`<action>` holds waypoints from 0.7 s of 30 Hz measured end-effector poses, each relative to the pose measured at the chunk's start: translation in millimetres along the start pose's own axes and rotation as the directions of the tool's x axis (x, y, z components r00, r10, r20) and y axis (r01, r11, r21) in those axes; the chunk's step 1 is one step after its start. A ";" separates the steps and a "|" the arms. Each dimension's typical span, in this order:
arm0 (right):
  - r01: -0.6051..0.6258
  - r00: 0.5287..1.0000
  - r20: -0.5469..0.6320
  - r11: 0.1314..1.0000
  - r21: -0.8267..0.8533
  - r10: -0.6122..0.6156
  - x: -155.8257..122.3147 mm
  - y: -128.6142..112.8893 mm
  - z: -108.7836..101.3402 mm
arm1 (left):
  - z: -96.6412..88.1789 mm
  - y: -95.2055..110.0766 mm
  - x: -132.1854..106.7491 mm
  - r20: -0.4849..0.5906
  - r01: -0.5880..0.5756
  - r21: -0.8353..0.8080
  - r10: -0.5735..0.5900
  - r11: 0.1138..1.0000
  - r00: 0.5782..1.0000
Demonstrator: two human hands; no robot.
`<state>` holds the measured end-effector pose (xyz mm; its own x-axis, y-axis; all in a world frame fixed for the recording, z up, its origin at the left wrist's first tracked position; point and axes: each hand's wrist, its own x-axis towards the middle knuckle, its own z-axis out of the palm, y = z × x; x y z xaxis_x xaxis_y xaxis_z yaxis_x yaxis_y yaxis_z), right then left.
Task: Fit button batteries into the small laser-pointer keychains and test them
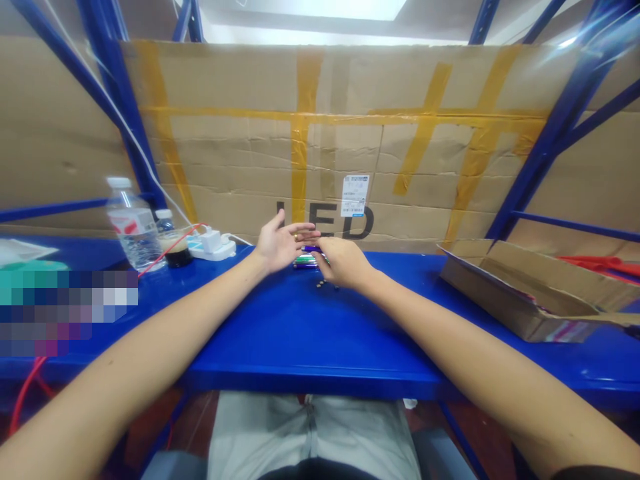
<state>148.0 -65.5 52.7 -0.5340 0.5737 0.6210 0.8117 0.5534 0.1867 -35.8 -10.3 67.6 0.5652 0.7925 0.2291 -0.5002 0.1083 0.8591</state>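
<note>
My right hand [345, 261] is closed on a slim purple pen [311, 249], which sticks out to the left from its fingertips. Just left of it, my left hand [281, 245] is open, palm turned up and fingers stretched toward the pen, with a ring on one finger. Behind and under the fingers lie several shiny pen-like sticks [305, 262], green and purple, partly hidden by both hands. A few tiny gold and black pieces [321, 285] rest on the blue table [310, 333] below my right hand.
To the left stand a water bottle [133, 227], a smaller bottle of dark liquid [175, 247] and a white power strip [215, 247] with cables. An open cardboard box [520, 293] sits at the right. A large taped carton [240, 160] closes off the back between blue posts.
</note>
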 end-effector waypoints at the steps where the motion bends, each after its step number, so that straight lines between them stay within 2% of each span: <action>1: 0.005 1.000 0.001 1.000 -0.003 -0.005 0.0 0.0 0.1 | 0.3 0.1 -0.3 -0.005 0.000 0.001 0.000 1.000 1.000; 7: 0.006 1.000 -0.023 1.000 -0.020 -0.006 -0.6 0.3 1.1 | 2.6 2.1 -1.0 -0.039 0.001 0.002 -0.001 1.000 0.999; 14: 0.013 0.999 -0.028 1.000 -0.028 -0.014 -2.4 1.0 -0.1 | 1.1 1.3 -0.2 0.004 0.001 -0.019 -0.001 1.000 1.000; 21: -0.011 0.999 -0.040 1.000 -0.024 0.010 -3.7 0.9 1.1 | 2.6 2.1 -0.9 -0.037 -0.018 -0.002 0.018 1.000 0.999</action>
<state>150.5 -66.5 49.8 -0.5161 0.5548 0.6525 0.8229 0.5326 0.1980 -35.6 -12.3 70.4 0.5318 0.8158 0.2274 -0.5117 0.0956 0.8538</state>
